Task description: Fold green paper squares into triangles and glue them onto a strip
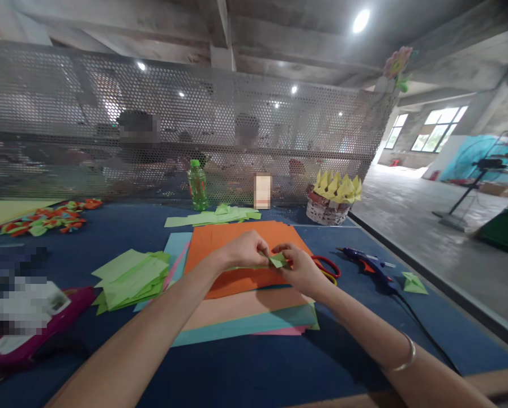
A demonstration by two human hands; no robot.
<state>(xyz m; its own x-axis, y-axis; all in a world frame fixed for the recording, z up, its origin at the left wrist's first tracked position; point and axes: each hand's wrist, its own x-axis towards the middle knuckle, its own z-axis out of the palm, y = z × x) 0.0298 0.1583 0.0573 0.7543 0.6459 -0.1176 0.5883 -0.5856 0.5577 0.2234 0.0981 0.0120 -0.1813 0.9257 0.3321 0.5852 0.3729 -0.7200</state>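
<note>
Above a stack of coloured paper, both hands pinch one small folded piece of green paper [278, 260]. My left hand [247, 249] grips its left end with bent fingers, which partly hide it. At the other end, my right hand [298, 265] closes thumb and fingers on the paper; a bracelet circles that wrist. Orange sheets [232, 286] top the stack beneath, with peach, blue and pink sheets showing at the front. Red-handled scissors [328, 265] lie just right of my right hand, partly hidden. Loose green paper pieces [132, 277] are piled left of the stack.
A blue glue gun [370, 269] with its cord and a folded green piece [415, 283] lie at right. Behind stand a green bottle [197, 187], green strips [213, 216] and a basket with yellow points [328, 209]. Folded colourful bits [45, 220] lie left; a perforated screen [160, 158] borders the table.
</note>
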